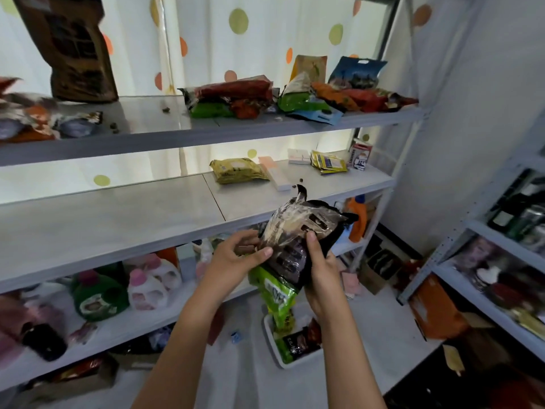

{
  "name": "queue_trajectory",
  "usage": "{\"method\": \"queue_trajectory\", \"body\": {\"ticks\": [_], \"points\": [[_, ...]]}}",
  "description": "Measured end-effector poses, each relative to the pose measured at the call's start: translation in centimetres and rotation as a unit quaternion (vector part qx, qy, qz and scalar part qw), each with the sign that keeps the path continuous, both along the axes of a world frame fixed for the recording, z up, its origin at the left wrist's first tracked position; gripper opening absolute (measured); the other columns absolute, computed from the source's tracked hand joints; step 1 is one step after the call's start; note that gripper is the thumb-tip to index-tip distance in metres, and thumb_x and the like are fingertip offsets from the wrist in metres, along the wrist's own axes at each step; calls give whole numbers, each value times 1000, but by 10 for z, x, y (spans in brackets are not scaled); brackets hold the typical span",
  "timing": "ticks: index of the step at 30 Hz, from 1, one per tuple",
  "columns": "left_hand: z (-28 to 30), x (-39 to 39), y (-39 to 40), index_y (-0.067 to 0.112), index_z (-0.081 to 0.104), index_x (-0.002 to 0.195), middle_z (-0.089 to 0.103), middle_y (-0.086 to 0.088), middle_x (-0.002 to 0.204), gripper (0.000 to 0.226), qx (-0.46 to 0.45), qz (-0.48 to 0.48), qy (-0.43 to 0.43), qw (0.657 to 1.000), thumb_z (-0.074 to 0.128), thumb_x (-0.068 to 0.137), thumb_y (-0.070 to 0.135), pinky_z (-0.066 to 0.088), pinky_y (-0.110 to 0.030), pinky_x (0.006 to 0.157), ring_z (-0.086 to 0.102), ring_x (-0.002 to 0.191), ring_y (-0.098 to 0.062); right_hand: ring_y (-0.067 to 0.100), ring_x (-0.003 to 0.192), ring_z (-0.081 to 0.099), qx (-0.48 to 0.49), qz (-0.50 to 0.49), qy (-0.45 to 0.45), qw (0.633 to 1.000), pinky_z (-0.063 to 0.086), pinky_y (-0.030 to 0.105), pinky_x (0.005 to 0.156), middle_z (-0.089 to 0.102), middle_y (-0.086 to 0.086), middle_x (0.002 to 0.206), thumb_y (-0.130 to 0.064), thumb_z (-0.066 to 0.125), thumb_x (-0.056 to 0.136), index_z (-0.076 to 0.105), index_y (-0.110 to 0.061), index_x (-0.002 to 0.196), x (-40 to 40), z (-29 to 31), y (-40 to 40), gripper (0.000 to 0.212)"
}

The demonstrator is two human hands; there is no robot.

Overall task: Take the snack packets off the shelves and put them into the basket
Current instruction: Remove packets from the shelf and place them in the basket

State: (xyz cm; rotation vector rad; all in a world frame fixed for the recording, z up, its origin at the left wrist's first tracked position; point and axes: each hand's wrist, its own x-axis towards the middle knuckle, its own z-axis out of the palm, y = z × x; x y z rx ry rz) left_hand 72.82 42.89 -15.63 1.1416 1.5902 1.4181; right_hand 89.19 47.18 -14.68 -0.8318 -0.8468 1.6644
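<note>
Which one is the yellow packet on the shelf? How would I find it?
Look at the middle shelf, the wide pale board just above the two hands. On its right half, the yellow packet lies flat next to a thin white box. It is the biggest thing on that shelf and plain yellow all over, while the smaller yellow pouches further right have blue on them.

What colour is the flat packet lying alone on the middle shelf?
Yellow flat packet, seen in the head view.
</note>
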Motion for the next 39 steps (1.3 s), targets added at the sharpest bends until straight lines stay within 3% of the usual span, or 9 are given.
{"method": "queue_trajectory", "body": {"ticks": [4,6,8,11,19,23,29,35,39], "points": [[-3,5,7,32,56,127,57,13,125,84,-77,-58,94,991,85,54,59,44,-31,101,54,115,-6,25,94,73,-5,-30,-52,998,60,40,82,75,8,103,-33,64,90,62,-15,114,21,-4,-4,30],[-8,12,9,33,58,123,61,11,123,88,-93,-96,56,989,87,46,65,45,-32,103,57,114,-7,21,90,74,6,-41,-93,995,61,31,75,74,10,106,-33,61,94,63,-11,116,27,-8,-4,31],[-9,24,6,28,62,110,68,6,112,74,-84,-109,-15,990,93,47,48,51,-25,91,63,106,-11,16,84,73,21,-56,-128,990,59,24,69,73,12,106,-30,60,94,65,-11,111,31,-11,-4,26],[-15,32,2,16,64,105,73,3,101,61,-62,-86,-62,992,91,50,26,53,-18,74,69,95,-13,23,91,73,16,-26,-147,989,59,38,81,75,12,104,-33,64,92,67,-19,103,35,-14,-4,18],[-25,32,-11,23,63,101,74,12,90,57,6,34,-69,997,92,55,6,52,-15,71,70,85,-1,19,97,73,31,55,-162,985,56,36,85,76,3,102,-37,66,90,68,-20,108,23,-15,-2,24],[-26,18,-14,17,64,106,75,5,96,60,25,63,-49,997,92,54,4,56,-23,77,71,89,-7,19,97,72,60,97,-211,971,58,39,87,75,3,105,-22,80,79,67,-21,112,7,-20,0,36],[-30,-9,-14,19,61,113,74,0,105,75,23,63,-54,996,95,46,25,56,-46,88,71,98,-18,25,96,73,96,79,-194,973,58,41,86,76,6,102,-10,78,81,67,-15,112,-16,-24,5,33],[-18,-24,-5,21,58,106,72,4,98,67,14,94,-29,995,95,51,21,55,-27,75,70,91,-11,22,89,74,94,46,-171,980,59,27,70,77,7,98,-4,76,82,68,-8,109,-36,-16,9,29],[-5,-39,6,25,59,103,72,4,97,74,24,87,-23,996,90,39,42,56,-31,77,70,89,-10,22,86,74,96,21,-160,982,58,23,65,76,9,98,-1,76,81,68,-6,109,-50,-7,19,30]]}}
